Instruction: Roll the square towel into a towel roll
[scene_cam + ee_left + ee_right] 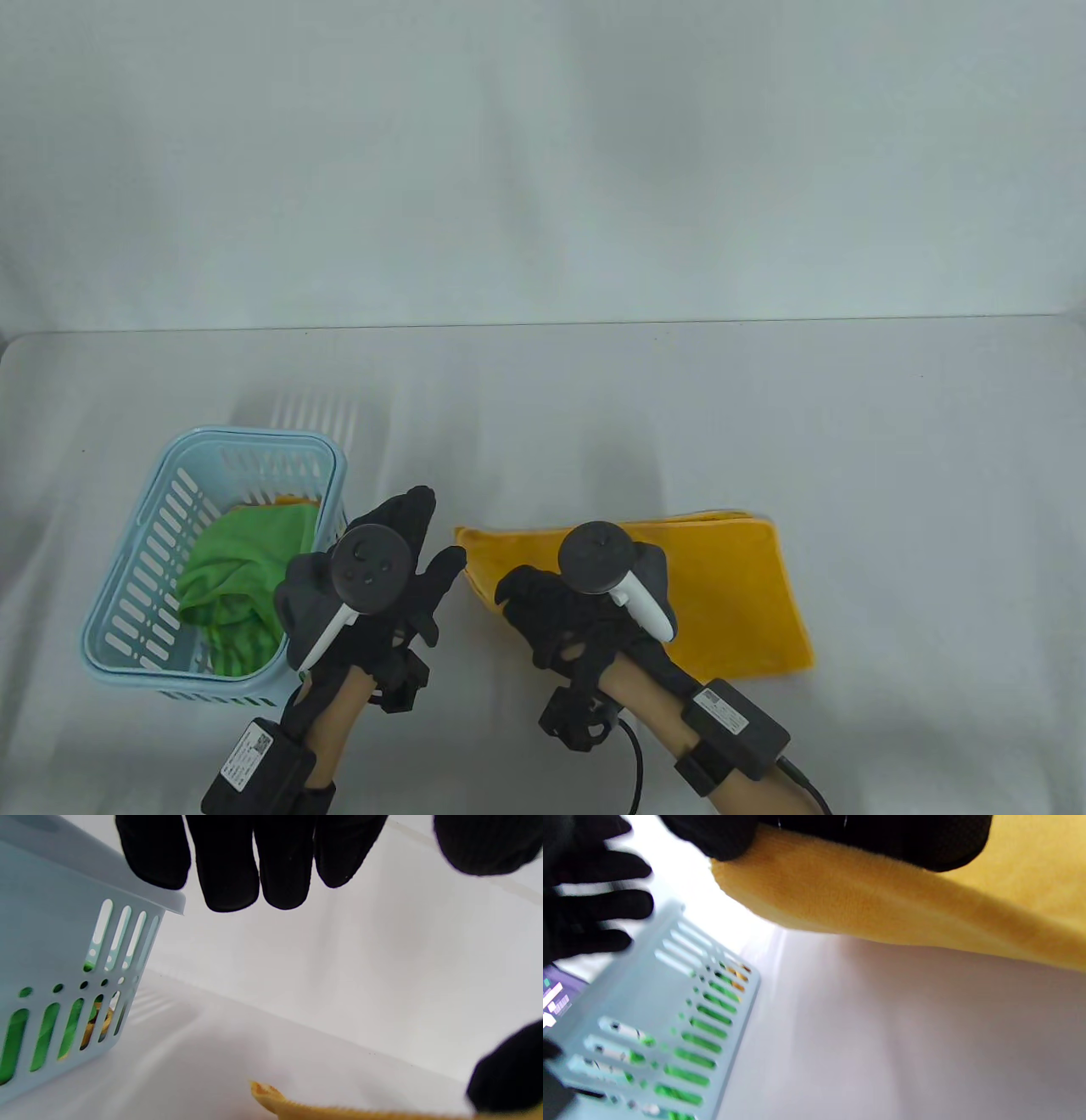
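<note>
A folded yellow towel (730,594) lies flat on the table, right of centre. My right hand (543,607) sits on its left part, fingers curled round the near-left edge. In the right wrist view those fingers (861,836) grip the towel (882,908), whose edge is lifted off the table in a thick fold. My left hand (416,552) hovers between the basket and the towel's left corner with its fingers (254,857) straight, holding nothing. The towel's corner (297,1107) shows low in the left wrist view.
A light blue slotted basket (153,526) stands at the left with a crumpled green cloth (246,569) and a bit of orange cloth inside. Its wall (51,955) is close beside my left hand. A white wall rises behind the table.
</note>
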The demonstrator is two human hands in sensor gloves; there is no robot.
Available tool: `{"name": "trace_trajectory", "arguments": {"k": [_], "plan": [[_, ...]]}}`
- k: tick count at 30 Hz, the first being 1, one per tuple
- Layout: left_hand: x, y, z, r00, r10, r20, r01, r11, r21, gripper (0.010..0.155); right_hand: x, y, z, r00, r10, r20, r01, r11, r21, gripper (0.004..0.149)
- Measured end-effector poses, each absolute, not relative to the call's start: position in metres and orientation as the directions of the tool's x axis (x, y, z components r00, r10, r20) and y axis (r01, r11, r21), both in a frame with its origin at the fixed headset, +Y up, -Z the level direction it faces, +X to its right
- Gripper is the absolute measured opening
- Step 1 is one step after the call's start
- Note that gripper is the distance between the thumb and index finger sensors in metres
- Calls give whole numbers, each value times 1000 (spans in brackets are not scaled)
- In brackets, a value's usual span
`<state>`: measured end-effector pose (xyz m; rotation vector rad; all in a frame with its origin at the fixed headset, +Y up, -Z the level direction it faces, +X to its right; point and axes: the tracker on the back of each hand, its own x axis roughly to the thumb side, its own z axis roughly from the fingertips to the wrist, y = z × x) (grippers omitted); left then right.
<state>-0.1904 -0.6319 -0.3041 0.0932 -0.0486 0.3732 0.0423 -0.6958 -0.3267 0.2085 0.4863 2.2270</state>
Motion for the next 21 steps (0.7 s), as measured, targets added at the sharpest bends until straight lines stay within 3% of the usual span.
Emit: {"name": "trace_trajectory", "arguments": {"k": [11,21], "plan": [[-183,-645,-309,929,362,82,-363,932,-4,78,89,-655,-337,-639,768,41,-738,-627,250,39],[-153,-675,-316,911,325,255,-268,934,-235,79,109,-641,-336,-590,805,63,-774,-585,242,39]]}}
